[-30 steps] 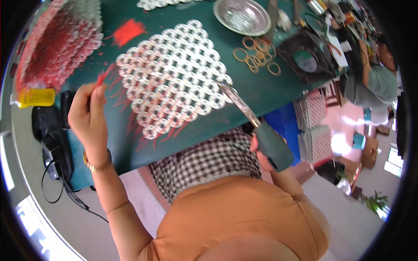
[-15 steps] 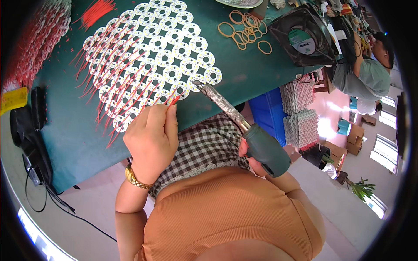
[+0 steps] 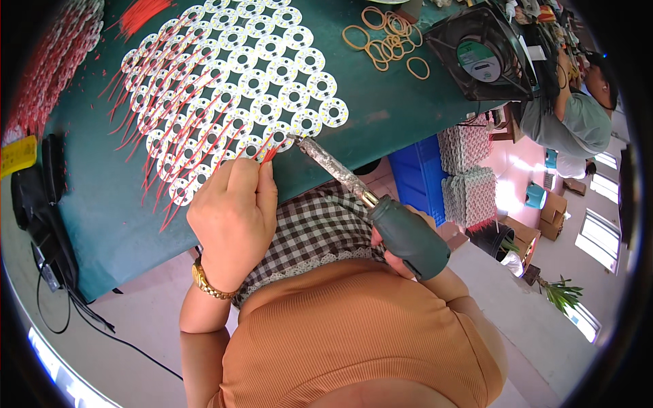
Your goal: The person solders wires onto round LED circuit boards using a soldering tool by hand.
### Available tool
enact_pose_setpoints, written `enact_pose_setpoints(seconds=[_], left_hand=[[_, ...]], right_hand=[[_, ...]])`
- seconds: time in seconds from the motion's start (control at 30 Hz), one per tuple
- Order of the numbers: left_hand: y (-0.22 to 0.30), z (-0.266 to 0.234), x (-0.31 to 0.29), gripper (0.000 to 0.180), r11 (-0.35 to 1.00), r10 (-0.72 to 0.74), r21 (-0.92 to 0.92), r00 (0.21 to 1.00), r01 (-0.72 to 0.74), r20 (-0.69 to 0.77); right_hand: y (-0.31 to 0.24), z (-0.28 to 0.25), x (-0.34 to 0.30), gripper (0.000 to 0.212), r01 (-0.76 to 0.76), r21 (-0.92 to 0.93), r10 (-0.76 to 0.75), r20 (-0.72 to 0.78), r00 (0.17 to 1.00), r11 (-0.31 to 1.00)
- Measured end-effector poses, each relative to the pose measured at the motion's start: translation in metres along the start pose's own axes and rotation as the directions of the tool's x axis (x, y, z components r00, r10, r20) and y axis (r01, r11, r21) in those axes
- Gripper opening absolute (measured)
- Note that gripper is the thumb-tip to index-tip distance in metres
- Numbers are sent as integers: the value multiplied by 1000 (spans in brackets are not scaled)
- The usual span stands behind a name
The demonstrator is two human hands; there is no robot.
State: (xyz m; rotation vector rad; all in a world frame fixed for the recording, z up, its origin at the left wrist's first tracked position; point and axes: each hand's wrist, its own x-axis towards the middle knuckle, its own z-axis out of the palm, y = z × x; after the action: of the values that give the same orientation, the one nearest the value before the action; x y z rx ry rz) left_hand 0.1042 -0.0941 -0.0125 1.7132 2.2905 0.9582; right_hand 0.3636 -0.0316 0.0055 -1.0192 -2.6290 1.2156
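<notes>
Red wire (image 3: 266, 154) is pinched in the left hand (image 3: 233, 216), fingers closed, at the near edge of the disc panel (image 3: 231, 88) on the green table (image 3: 394, 115). Right hand (image 3: 401, 255) wraps the soldering iron (image 3: 381, 207) handle, tip touching the wire end. Since half a second ago, both hands hold almost the same pose.
</notes>
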Motion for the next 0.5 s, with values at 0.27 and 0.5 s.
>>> enact_pose_setpoints(seconds=[0.27, 0.5], left_hand=[[0, 1, -1, 15, 1000, 3, 9, 1000, -3, -9], [0, 3, -1, 16, 1000, -8, 27, 1000, 9, -16]], right_hand=[[22, 16, -5, 36, 99, 228, -55, -192, 980, 969], [13, 7, 0, 35, 95, 76, -81, -168, 982, 993]])
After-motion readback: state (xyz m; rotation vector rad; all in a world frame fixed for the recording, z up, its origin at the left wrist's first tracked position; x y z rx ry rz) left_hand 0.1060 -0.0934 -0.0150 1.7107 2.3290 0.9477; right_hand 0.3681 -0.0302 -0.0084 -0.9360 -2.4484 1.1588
